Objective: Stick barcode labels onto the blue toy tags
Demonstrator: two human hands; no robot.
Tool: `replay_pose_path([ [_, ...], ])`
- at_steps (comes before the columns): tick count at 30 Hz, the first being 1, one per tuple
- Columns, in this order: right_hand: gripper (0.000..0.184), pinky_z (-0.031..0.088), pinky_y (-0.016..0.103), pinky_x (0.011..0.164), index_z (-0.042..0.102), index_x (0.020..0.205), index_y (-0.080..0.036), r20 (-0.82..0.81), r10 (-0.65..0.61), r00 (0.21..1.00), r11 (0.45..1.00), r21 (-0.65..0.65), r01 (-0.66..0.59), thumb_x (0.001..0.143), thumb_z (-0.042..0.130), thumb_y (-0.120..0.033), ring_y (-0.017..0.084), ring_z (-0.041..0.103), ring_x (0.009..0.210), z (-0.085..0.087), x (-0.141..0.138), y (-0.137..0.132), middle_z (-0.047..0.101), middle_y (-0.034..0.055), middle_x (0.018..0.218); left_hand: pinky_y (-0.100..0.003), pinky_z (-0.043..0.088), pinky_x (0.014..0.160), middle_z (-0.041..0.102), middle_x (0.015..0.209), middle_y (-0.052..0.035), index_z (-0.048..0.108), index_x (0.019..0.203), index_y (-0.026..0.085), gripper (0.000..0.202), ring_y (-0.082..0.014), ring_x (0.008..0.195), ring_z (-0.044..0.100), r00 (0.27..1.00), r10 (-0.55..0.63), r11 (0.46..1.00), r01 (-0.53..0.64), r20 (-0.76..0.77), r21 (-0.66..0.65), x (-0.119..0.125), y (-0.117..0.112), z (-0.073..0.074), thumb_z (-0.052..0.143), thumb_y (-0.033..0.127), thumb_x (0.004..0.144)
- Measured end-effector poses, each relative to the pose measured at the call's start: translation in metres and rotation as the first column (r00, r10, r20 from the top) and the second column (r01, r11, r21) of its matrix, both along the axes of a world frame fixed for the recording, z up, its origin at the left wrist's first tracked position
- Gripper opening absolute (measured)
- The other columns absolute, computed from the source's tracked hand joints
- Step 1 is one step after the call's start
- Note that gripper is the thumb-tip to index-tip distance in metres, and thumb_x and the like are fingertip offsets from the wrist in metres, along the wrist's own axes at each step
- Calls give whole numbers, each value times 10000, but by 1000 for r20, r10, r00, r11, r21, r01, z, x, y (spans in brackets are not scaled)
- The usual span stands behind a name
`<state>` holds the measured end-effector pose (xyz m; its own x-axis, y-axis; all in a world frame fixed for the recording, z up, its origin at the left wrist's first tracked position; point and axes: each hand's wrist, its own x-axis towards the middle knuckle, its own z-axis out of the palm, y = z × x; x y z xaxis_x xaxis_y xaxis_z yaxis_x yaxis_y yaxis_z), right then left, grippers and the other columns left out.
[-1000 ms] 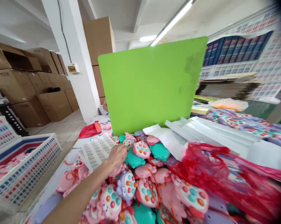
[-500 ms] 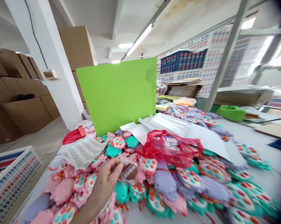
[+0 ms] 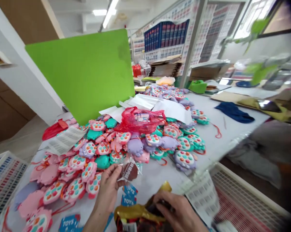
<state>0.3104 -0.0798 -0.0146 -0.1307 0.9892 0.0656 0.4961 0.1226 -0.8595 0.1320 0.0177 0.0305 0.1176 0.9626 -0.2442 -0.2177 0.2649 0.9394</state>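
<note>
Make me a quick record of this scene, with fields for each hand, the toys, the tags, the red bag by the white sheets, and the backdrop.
Left hand: holding a clear packet with something brown inside
Right hand: at the mouth of a gold-edged bag; exact grip unclear
Toy pile: pink, teal and purple, with coloured dots
Blue tags: lettered TOYS, on the table
Red bag: on the pile, beside white sheets
Backdrop: green board behind the pile
</note>
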Motion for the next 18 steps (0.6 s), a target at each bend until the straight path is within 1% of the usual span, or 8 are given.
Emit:
replay_pose_path([
  [4,199,475,227,674,599,829,-207,-279,-181,943,982,6,191,892,448,-320,159,620,725,1,4,-9,668,18,783,-239,510,494,680,787,-23,620,818,167,363,-187,687,632,1000,14,998,-14,-9,-58,7,-12,-11,775,410,598],
  [6,199,491,243,685,607,851,-205,-441,-295,848,949,-36,312,883,487,-360,172,631,742,5,8,-9,672,31,795,-240,513,518,673,763,-10,625,801,165,323,-173,666,621,1000,-4,998,3,-20,-56,9,-15,-13,773,390,621],
  [9,185,506,235,630,626,837,-210,-629,-445,638,867,-125,482,821,598,-392,166,624,676,14,17,-2,663,19,731,-254,517,602,665,767,-7,635,806,167,255,-166,684,611,996,-85,996,84,-34,-33,11,-15,-11,740,368,688],
  [10,189,503,223,597,633,814,-210,-669,-464,581,852,-157,499,791,636,-398,156,612,636,18,21,0,651,10,695,-251,511,618,662,764,-6,636,803,170,234,-164,690,607,991,-122,992,121,-46,-23,11,-15,-10,722,368,713],
  [12,206,489,205,542,643,778,-208,-720,-454,525,869,-227,440,755,676,-410,135,587,576,28,27,5,629,-4,649,-225,490,624,653,746,1,637,785,176,208,-153,689,592,978,-182,983,184,-102,9,11,-15,-8,685,376,751],
  [14,209,496,213,568,649,761,-207,-735,-403,545,911,-261,321,758,673,-414,148,612,643,37,29,7,658,19,741,-198,463,609,636,702,11,638,759,179,211,-141,666,570,956,-207,972,225,-208,64,12,-15,-3,665,388,765],
  [16,212,508,253,674,646,732,-206,-701,-336,630,941,-228,248,783,644,-411,213,623,886,46,29,7,670,69,965,-185,447,612,621,667,17,640,741,184,212,-141,663,561,916,-229,953,279,-329,115,15,-19,4,649,393,771],
  [18,209,484,302,801,641,719,-207,-623,-274,733,961,-160,224,809,616,-394,263,517,1124,54,26,5,603,89,1173,-182,441,605,619,653,20,639,727,194,202,-144,653,566,879,-249,929,336,-408,157,20,-24,12,630,390,776],
])
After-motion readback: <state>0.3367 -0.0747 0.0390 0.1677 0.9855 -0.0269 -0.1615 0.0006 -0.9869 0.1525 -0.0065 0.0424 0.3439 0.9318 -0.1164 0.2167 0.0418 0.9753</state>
